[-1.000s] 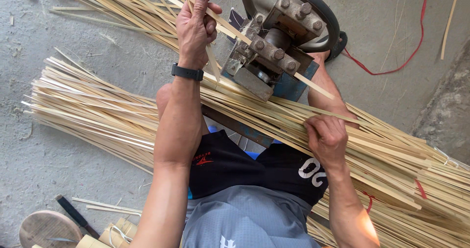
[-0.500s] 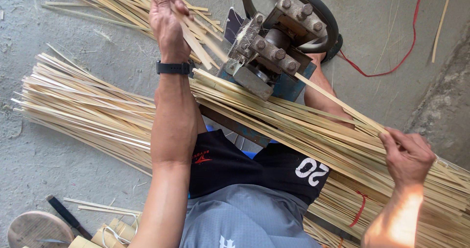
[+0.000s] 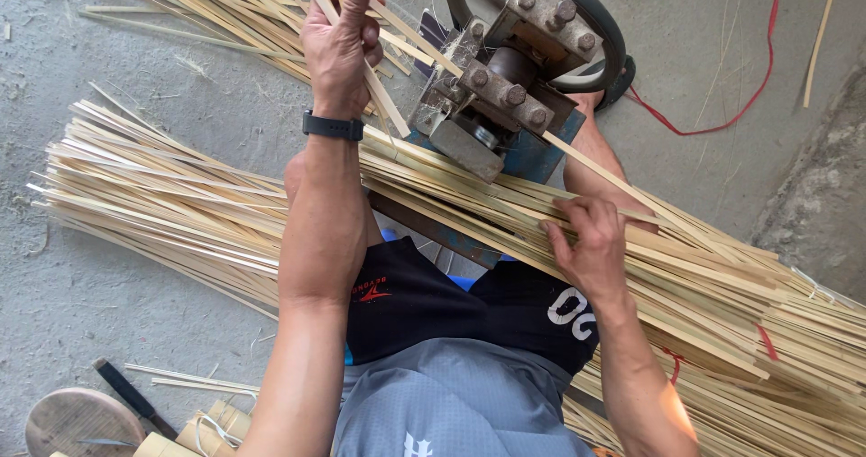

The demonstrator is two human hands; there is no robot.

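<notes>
A bamboo strip [image 3: 631, 191] is pinched by the right hand [image 3: 591, 245] atop the long bundle of strips [image 3: 180, 204] across the lap. Beyond, split slivers [image 3: 383, 105] leaving the roller machine [image 3: 505, 87] are gripped in the left hand [image 3: 338, 46]; even, straight tension is best kept.

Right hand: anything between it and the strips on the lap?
Nothing visible. The right hand already rests on the strips, fingers on one strip running up toward the machine.
</notes>
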